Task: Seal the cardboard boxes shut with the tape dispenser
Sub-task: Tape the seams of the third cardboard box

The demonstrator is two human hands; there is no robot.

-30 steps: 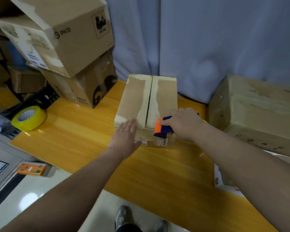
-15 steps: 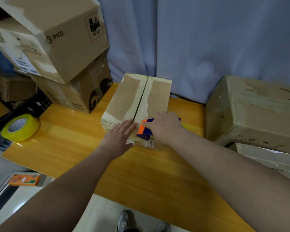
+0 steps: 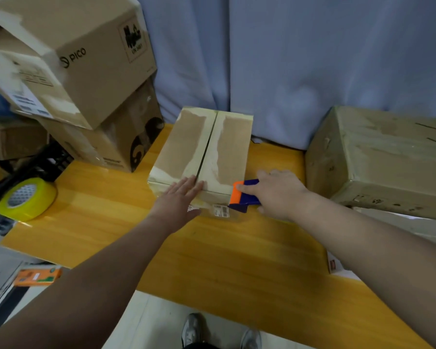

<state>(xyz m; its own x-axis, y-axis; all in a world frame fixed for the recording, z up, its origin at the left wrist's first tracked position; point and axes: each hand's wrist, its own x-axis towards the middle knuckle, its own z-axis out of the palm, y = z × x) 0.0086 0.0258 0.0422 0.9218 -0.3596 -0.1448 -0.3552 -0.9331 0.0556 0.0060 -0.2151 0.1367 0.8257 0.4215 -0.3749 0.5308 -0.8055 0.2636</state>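
Ok, the step in hand looks like starting the tape run on the small box (image 3: pixel 184 147).

Left hand (image 3: pixel 180 200) lies flat, fingers (image 3: pixel 189 185) straight and together. The tips are on the top flaps at the near end of the centre seam (image 3: pixel 207 144). It holds nothing, just presses down.

Right hand (image 3: pixel 275 195) is wrapped round the tape dispenser (image 3: pixel 242 195): index finger along the orange front, the rest curled round the blue body. The dispenser sits at the box's near right corner, just right of the left fingertips and off the seam. Can't tell whether tape is already stuck to the front face; too blurred.

To do it well, my read:
- Slide the dispenser left until its orange edge lines up with the seam, directly ahead of the left fingertips.
- Anchor the tape on the front face below them.
- Run it away along the seam to the far edge with steady downward pressure.
- Left palm should hold both flaps level so the gap closes, but get the fingers out of the tape path first.

Pose: both forearms reach forward over the yellow table (image 3: pixel 212 248), wrists low, right wrist angled inward toward the left hand. A spare tape roll (image 3: pixel 27 199) sits well left of the left hand.
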